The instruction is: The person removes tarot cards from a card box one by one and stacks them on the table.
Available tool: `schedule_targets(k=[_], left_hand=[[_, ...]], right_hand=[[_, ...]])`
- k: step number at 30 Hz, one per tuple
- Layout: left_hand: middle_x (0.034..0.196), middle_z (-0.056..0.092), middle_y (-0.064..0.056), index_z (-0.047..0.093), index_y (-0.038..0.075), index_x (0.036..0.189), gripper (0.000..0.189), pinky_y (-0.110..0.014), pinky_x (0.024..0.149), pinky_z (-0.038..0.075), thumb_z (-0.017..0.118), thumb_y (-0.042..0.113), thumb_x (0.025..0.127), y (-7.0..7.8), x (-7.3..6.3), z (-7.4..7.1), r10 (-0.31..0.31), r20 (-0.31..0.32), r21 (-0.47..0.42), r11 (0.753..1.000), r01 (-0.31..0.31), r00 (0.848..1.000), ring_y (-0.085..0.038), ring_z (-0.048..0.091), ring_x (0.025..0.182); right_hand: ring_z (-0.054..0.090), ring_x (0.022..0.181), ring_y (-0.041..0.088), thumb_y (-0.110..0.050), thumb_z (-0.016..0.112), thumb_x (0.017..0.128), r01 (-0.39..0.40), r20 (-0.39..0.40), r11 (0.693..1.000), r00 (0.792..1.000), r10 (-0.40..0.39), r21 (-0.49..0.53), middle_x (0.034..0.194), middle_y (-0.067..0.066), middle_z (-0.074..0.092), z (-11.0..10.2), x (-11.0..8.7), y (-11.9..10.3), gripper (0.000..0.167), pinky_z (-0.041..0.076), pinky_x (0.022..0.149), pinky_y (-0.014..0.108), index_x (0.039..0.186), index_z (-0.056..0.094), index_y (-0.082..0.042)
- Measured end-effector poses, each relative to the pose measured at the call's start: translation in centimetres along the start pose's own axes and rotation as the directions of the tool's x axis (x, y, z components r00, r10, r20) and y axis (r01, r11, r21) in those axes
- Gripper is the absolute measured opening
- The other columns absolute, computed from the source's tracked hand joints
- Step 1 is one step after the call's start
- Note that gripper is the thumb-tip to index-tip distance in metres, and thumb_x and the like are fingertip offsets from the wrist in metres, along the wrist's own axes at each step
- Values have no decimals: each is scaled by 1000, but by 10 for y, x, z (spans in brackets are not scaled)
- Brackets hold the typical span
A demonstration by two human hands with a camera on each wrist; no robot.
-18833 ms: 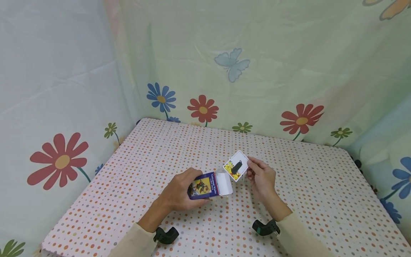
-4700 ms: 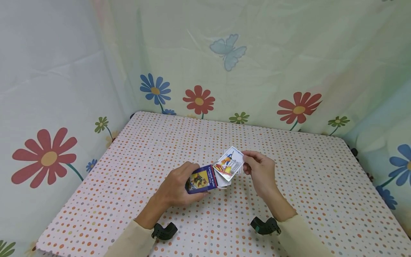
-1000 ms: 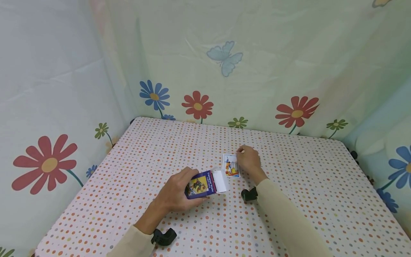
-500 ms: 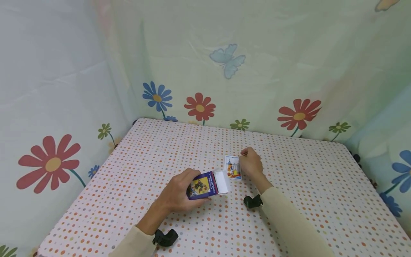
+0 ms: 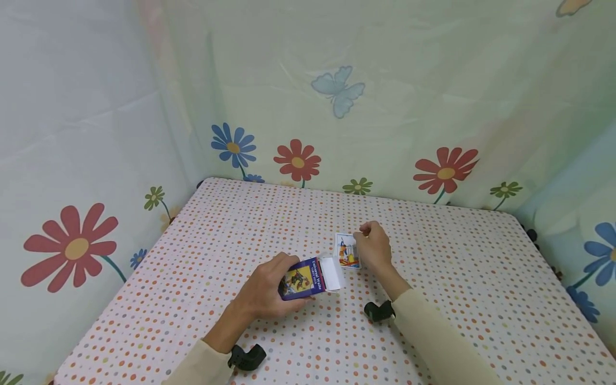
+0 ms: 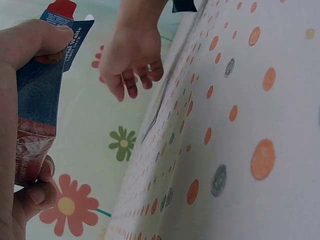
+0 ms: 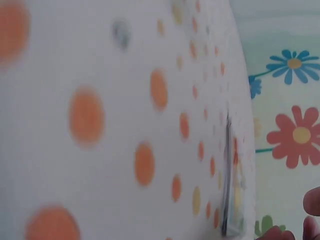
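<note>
1. right, biggest first: the pale curtain [image 5: 409, 101] rises across twelve o'clock, flowers [image 5: 77, 248] printed along its lower part.
2. in front of it spreads the dotted table [image 5: 308, 347], running out towards us.
3. two cream sleeves [image 5: 440, 334] reach in, one from seven o'clock, one from five, with a black wrist camera [image 5: 378, 312] at each cuff.
4. here's the left hand [image 5: 267, 289], at nine o'clock on the blue card box [image 5: 298, 279], thumb and fingers wrapped round it, a good grip!
5. and the right hand [image 5: 376, 248], at three o'clock from the pile of cards [image 5: 346, 252]: fingers loosely bent, and the left wrist view shows them empty.
6. the card box is held tilted, its white flap [image 5: 332, 274] out towards three o'clock; what's left inside is hidden.
7. smallest, the pile of cards lies face up on the table, at two o'clock from the card box, its right side partly behind the right hand.
8. my call: this looks like the laying-down step, a card just released or squared up. next would call for the right hand to head for eight o'clock, to the box mouth, and pinch one card by its edge, left hand steady.
</note>
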State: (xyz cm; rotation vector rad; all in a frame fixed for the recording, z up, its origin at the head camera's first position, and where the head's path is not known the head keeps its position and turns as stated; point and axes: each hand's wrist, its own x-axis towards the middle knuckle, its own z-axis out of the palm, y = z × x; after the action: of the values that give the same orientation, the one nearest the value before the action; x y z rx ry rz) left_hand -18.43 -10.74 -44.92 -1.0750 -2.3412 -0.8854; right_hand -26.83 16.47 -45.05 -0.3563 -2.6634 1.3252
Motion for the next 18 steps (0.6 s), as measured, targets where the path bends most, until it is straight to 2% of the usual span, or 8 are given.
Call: schedule_targets(k=[12,15,18], left_hand=[[104,62,2,57,11,127,66,-17,67,50,82,46,76,2,1,0,4,0,2,1000,-4,1000,-5,56,81],[103,62,2,57,11,126,66,-16,67,49,82,47,77,2,1,0,6,-2,0,1000,-6,1000,-4,56,80],[104,62,2,57,11,126,66,-15,67,49,82,48,77,2,1,0,7,-4,2,1000,-7,1000,-4,56,80]], right_hand=[[47,99,27,-25,54,101,-6,44,979,999,-3,204,117,12,49,-10,-39,-26,31,38,81,37,123,49,-4],[46,94,23,-24,54,102,-2,53,967,999,-12,254,116,11,48,-13,-46,-31,30,39,76,34,122,48,-3],[45,81,18,-24,54,102,-11,55,950,998,-6,313,114,9,47,-17,-51,-36,28,39,66,28,120,48,-4]])
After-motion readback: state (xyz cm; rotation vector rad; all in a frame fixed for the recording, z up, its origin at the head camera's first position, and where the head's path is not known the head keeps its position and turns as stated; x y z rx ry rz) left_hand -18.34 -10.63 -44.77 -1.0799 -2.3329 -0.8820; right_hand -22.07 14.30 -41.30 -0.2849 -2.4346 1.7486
